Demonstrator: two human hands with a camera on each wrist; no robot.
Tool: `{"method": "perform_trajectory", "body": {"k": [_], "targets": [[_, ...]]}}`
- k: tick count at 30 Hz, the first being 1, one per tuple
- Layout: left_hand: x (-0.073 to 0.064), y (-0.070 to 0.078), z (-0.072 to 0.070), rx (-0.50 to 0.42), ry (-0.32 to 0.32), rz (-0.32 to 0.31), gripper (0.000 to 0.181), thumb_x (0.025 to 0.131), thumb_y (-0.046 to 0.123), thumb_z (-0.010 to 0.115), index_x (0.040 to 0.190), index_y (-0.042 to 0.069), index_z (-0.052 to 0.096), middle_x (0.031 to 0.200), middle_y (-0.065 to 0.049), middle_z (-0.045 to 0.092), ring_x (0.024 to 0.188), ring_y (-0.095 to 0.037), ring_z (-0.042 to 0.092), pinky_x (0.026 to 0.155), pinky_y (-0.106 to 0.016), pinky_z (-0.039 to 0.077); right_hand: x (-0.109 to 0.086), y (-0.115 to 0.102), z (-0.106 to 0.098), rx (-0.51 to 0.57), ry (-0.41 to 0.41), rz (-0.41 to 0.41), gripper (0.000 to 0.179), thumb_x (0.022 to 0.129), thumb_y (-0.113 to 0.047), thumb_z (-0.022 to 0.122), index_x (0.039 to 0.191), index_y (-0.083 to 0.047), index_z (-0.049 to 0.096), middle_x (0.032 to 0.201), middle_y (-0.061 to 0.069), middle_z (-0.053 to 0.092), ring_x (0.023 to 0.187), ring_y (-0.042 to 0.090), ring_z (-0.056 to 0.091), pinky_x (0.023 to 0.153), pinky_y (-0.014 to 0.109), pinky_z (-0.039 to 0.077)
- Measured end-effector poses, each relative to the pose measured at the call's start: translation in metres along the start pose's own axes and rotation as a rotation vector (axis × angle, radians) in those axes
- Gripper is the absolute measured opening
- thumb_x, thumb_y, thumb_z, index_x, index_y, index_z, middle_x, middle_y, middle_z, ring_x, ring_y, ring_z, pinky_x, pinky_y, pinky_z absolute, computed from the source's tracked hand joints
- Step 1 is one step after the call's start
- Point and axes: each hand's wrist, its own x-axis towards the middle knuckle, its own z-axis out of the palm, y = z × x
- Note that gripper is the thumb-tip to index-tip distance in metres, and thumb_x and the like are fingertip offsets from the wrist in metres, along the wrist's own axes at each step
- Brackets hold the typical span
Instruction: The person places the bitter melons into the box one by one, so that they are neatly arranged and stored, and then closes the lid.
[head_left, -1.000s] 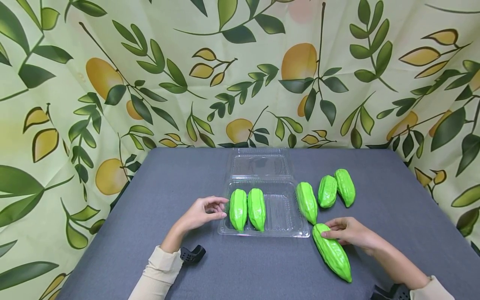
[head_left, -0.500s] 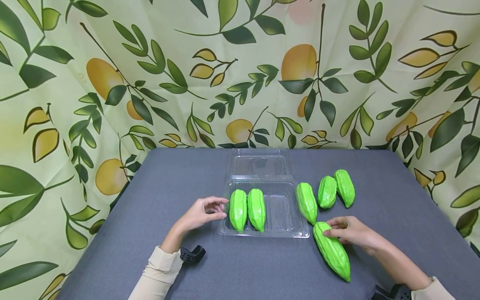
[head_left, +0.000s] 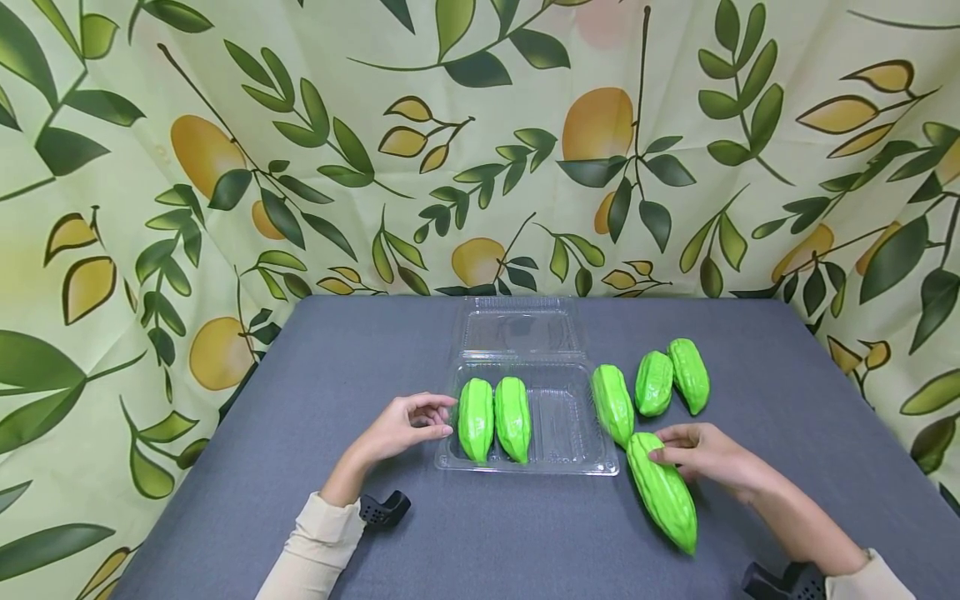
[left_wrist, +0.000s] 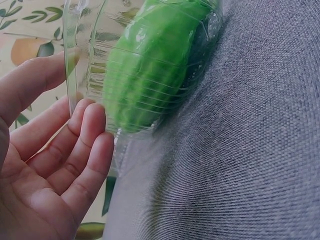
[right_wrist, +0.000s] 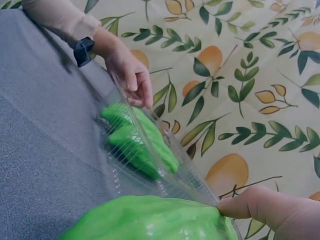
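In the head view my right hand (head_left: pixel 708 458) pinches the upper end of a bright green, ribbed bitter melon (head_left: pixel 663 496), which slants on the right, in front of the other melons. Close up in the right wrist view, the thumb (right_wrist: pixel 250 202) presses on this melon (right_wrist: pixel 150 220). My left hand (head_left: pixel 408 427) holds the left rim of a clear plastic container (head_left: pixel 570 464), fingers curled at its edge (left_wrist: pixel 82 65). Two bitter melons lie side by side in the container's left part, one left (head_left: pixel 476 421) and one right (head_left: pixel 513 419).
A third melon (head_left: pixel 613 404) leans along the container's right rim. Two further melons, one shorter (head_left: pixel 655 383) and one behind it (head_left: pixel 689 377), lie on the grey tabletop (head_left: pixel 360 350). The container's hinged lid (head_left: pixel 519 329) is folded back. A patterned curtain (head_left: pixel 480 167) stands behind.
My right hand has moved slightly away from me with the melon, whose upper end now sits farther forward, right beside the melon at the container's rim. The left hand keeps its place.
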Motion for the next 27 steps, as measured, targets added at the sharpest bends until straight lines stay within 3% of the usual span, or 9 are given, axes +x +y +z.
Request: {"method": "perform_trajectory", "body": {"k": [5,12,18,27], "targets": [[0.0,-0.001,0.0,0.008,0.0,-0.004,0.042,0.084,0.005,0.071,0.121,-0.011,0.059,0.099,-0.027,0.061,0.083,0.002,0.057,0.079,-0.015,0.052,0.0,-0.005,-0.001,0.014,-0.003,-0.007,0.061,0.092,-0.027,0.06,0.131,0.017,0.045,0.126,0.027,0.06,0.103,0.016,0.062,0.082,0.035,0.055],[0.0,-0.001,-0.001,0.009,0.002,-0.007,0.042,0.084,0.006,0.072,0.121,-0.011,0.059,0.099,-0.027,0.061,0.083,0.002,0.057,0.079,-0.015,0.052,0.002,-0.011,-0.005,0.028,0.004,-0.012,0.065,0.094,-0.027,0.057,0.135,0.019,0.037,0.133,0.032,0.052,0.114,0.028,0.061,0.088,0.041,0.055],[0.0,0.0,-0.001,0.004,-0.001,-0.012,0.043,0.084,0.006,0.072,0.121,-0.011,0.058,0.1,-0.027,0.061,0.084,0.001,0.057,0.079,-0.015,0.051,0.003,-0.015,-0.007,0.031,0.013,-0.033,0.062,0.095,-0.025,0.056,0.135,0.019,0.038,0.131,0.031,0.053,0.112,0.023,0.06,0.088,0.039,0.055],[0.0,-0.001,0.0,-0.004,0.0,-0.009,0.042,0.084,0.005,0.071,0.121,-0.011,0.058,0.1,-0.028,0.061,0.083,0.002,0.057,0.079,-0.015,0.051,0.008,-0.023,-0.007,0.057,0.021,-0.041,0.062,0.095,-0.026,0.055,0.136,0.018,0.037,0.135,0.032,0.048,0.118,0.026,0.058,0.096,0.045,0.053]]}}
